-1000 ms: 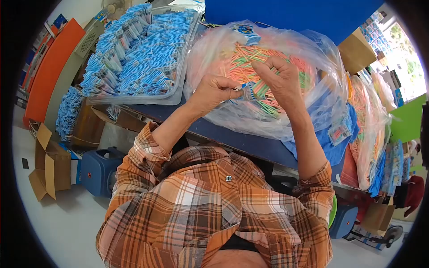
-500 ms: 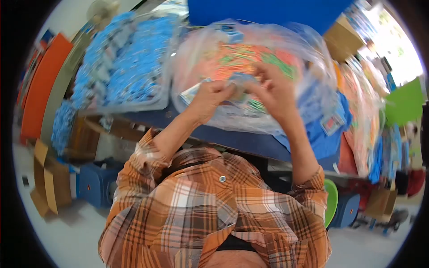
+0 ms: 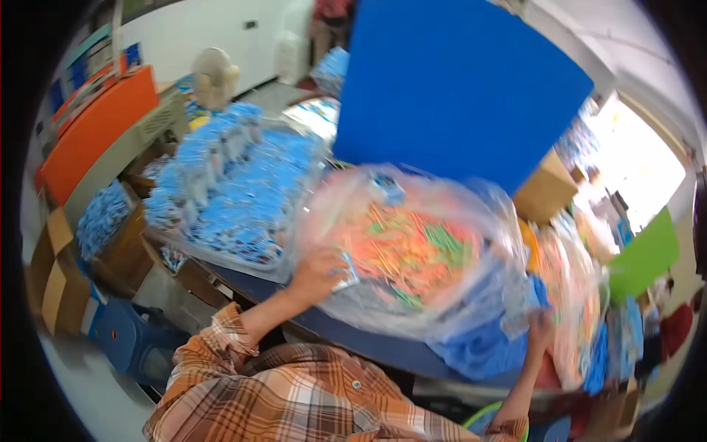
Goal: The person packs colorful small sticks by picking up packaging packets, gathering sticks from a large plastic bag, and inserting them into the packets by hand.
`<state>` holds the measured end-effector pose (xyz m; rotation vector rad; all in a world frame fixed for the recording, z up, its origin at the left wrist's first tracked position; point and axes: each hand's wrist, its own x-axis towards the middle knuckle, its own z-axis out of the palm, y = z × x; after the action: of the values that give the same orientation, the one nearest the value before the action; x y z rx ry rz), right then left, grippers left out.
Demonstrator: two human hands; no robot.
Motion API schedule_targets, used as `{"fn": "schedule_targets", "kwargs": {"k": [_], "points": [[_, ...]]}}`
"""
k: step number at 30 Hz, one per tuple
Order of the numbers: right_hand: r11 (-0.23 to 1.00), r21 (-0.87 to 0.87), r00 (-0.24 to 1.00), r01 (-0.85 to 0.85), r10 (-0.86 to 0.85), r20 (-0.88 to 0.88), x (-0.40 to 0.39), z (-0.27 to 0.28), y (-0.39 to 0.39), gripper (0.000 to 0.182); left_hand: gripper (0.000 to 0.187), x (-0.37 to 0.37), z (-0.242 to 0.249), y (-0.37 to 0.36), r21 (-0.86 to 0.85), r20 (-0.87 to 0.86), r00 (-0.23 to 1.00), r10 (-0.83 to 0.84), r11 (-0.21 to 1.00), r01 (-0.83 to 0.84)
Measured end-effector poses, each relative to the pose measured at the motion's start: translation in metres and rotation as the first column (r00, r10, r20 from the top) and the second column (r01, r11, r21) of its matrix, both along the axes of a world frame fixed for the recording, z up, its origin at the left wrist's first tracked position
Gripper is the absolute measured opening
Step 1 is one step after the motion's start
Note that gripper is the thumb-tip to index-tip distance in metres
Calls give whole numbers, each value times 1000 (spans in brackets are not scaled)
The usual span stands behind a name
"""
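Note:
My left hand point(image 3: 315, 278) is closed around a small blue-and-white printed packet point(image 3: 346, 272) at the near left edge of a large clear plastic bag point(image 3: 346, 313). Inside that bag lie many thin orange, pink and green strips point(image 3: 412, 254). Far to the right, my right hand point(image 3: 541, 330) is at the edge of a crumpled blue cloth or bag point(image 3: 479, 350). A pale, see-through piece point(image 3: 517, 324) shows beside its fingers. Blur hides whether the fingers grip it.
Left of the bag, a clear tub point(image 3: 254, 265) is piled with blue packets. A blue panel point(image 3: 456, 96) stands behind. More bagged strips point(image 3: 567, 302) are at the right. Cardboard boxes point(image 3: 55, 272) and a blue stool point(image 3: 132, 335) are on the left. Someone stands far back.
My hands were together over the bag with a small bluish item between them. They have parted: the right has gone to the far right, the left stays with the packet. The camera view has tilted up.

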<state>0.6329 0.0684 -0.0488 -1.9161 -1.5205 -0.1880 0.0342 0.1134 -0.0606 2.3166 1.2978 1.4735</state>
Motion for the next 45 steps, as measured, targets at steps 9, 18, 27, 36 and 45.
{"fn": "schedule_targets", "kwargs": {"k": [9,18,27,36,45], "points": [[955,298,917,-1,-118,382,-89,31,11,45,22,0,103,-40,-122,356,907,-224,951,283],[883,362,926,-298,175,336,-175,73,5,38,87,-81,306,-91,760,223,807,-546,616,207],[661,501,822,-558,354,447,-257,169,-33,39,87,-92,334,-157,905,-8,703,-711,295,308],[-4,382,350,-924,392,851,-339,343,-114,35,81,-113,319,-234,877,-117,804,-582,320,360],[-105,312,232,-944,458,858,-379,339,-127,33,76,-138,306,-279,865,-160,827,-539,327,380]]}}
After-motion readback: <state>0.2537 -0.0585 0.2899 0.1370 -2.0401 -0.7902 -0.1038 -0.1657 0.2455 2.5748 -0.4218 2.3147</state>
